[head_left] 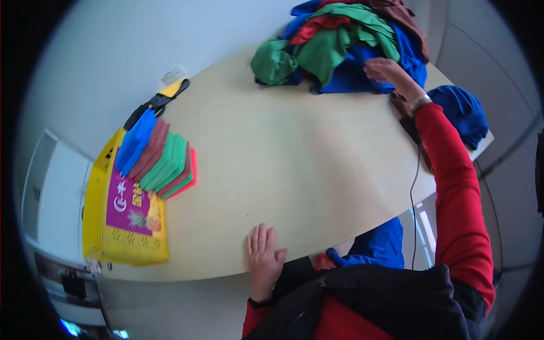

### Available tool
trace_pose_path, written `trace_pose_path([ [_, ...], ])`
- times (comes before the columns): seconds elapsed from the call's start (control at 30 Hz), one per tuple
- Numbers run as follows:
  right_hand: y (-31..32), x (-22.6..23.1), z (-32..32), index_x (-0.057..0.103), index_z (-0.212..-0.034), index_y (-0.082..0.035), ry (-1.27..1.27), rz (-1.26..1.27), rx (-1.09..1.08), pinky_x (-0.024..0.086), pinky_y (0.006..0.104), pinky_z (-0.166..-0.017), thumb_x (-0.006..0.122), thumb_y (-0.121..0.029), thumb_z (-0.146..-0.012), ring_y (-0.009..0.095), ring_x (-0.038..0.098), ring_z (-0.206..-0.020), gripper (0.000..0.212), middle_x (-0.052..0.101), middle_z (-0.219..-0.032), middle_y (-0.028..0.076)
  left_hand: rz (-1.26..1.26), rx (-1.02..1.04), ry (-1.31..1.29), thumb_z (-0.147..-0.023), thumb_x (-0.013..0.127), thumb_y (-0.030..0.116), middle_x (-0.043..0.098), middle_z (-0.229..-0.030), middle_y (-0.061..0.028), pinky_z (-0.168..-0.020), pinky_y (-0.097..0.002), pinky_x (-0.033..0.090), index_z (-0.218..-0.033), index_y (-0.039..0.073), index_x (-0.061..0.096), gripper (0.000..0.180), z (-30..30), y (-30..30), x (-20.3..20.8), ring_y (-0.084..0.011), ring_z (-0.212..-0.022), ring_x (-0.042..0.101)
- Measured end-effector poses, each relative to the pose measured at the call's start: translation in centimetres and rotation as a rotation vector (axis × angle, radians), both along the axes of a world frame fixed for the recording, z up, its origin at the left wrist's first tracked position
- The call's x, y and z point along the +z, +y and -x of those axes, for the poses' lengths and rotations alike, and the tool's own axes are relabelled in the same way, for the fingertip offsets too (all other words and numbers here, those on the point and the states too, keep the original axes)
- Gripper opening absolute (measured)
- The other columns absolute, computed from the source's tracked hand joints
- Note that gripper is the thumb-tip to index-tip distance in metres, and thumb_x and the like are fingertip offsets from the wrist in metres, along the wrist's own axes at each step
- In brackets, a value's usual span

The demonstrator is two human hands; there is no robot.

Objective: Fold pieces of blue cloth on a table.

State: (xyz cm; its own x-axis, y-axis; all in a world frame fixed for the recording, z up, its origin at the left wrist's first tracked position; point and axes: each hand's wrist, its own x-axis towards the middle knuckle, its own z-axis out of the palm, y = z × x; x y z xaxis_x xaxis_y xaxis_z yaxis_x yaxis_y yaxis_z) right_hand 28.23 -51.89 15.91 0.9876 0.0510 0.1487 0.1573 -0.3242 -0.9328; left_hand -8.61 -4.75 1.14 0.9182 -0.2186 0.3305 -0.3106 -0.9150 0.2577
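Note:
My left hand rests flat on the near edge of the pale table, fingers stretched out and holding nothing. My right arm reaches to the far right, where my right hand hovers over or touches a blue cloth at the front of a heap. Its fingers are loosely bent and somewhat blurred, and no cloth shows between them. Crumpled green cloths, a red cloth and a brown cloth lie in the same heap.
At the left stands a yellow bag with neatly folded cloths against it and a black-and-yellow strap behind. A bunched blue cloth sits at the right edge. A thin cable hangs over the table's front. Blue fabric lies below it.

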Motion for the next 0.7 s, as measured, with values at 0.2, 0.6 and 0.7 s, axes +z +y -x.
trace_pose_path([
  [0.2,-3.9,-0.7,-6.4,0.058,-0.136,-0.008,-0.015,-0.180,-0.420,0.051,0.0365,-0.095,0.071,-0.047,-0.091,0.025,0.063,-0.117,0.061,0.063,-0.130,0.011,-0.030,0.007,0.041,-0.085,0.061,0.025,0.050,-0.146,-0.0214,-0.117,-0.0549,0.028,-0.133,-0.001,0.056,0.055,-0.7,-0.8,0.3,-0.0397,-0.139,0.043],
  [0.6,-1.0,-6.2,-9.4,0.051,-0.138,-0.006,-0.210,0.732,-0.889,0.055,0.0484,-0.091,0.078,-0.041,-0.080,0.041,0.061,-0.116,0.073,0.053,-0.139,0.024,-0.134,0.038,0.062,-0.086,0.057,0.031,0.049,-0.146,-0.0241,-0.117,-0.0566,0.027,-0.134,0.000,0.055,0.057,-0.5,0.4,-0.7,-0.0431,-0.138,0.042],
  [0.7,-2.9,-7.0,-10.9,0.057,-0.129,-0.007,-0.266,0.728,-0.901,0.055,0.0470,-0.090,0.076,-0.033,-0.081,0.041,0.064,-0.109,0.057,0.062,-0.120,0.022,-0.128,0.018,0.051,-0.086,0.056,0.031,0.049,-0.146,-0.0243,-0.117,-0.0565,0.027,-0.134,0.000,0.055,0.058,-0.9,0.0,-0.9,-0.0431,-0.138,0.042],
])
